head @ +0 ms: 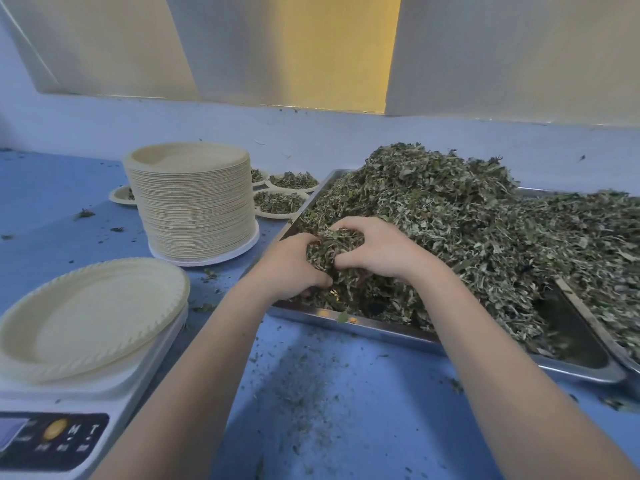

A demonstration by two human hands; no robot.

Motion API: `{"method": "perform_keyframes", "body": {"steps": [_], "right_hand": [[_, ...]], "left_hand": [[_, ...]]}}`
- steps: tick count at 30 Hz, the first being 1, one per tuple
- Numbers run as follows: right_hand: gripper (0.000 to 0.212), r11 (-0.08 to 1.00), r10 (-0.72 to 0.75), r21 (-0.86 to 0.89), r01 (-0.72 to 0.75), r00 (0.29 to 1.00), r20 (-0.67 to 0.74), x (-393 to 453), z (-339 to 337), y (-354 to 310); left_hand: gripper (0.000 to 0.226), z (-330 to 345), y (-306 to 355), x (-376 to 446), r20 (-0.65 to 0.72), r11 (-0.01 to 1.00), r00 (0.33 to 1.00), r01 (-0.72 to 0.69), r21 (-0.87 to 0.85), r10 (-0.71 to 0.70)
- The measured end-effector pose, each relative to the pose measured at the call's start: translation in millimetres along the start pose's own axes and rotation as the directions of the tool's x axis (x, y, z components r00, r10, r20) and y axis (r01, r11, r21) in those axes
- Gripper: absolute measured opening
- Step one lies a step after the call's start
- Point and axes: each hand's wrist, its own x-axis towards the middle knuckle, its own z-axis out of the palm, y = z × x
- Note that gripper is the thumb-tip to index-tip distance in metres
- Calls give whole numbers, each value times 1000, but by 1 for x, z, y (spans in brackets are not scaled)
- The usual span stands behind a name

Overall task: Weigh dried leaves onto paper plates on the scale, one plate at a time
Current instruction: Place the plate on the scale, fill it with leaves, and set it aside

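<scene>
Dried leaves [450,216] — a clump cupped between left hand [289,268] and right hand [377,249], over tray [381,332].

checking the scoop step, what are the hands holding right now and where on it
Both hands, left hand and right hand, cup one clump of dried leaves between them, gripping it from its two sides, over the metal tray. The plate on the scale holds no leaves.

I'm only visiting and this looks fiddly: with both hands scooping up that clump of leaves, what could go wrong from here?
Leaves may drop on the way: the left hand and right hand cup a loose clump of dried leaves in the metal tray, and the empty plate on the scale sits well to the left. Crumbs already litter the blue table. A big double handful might also overshoot the weight.
</scene>
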Motion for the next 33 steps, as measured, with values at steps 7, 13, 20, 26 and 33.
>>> {"method": "perform_keyframes", "body": {"steps": [7, 13, 20, 26, 33], "right_hand": [[54, 997, -78, 26, 79, 996, -30, 1, 1, -3], [46, 997, -76, 15, 79, 991, -108, 0, 3, -4], [43, 993, -109, 41, 115, 986, -123, 3, 3, -30], [44, 969, -235, 61, 239, 970, -66, 11, 15, -91], [32, 920, -360, 188, 343, 931, 58, 13, 80, -167]], "left_hand": [[37, 8, 10, -1, 84, 818, 996, 34, -574, 17], [67, 17, 15, 2, 105, 668, 991, 130, -733, -77], [55, -6, 19, -4, 28, 696, 995, 90, -713, -99], [36, -57, 13, -35, -124, 764, 985, 14, -645, -123], [31, -129, -36, -98, -219, 851, 959, 40, -524, -180]]}}
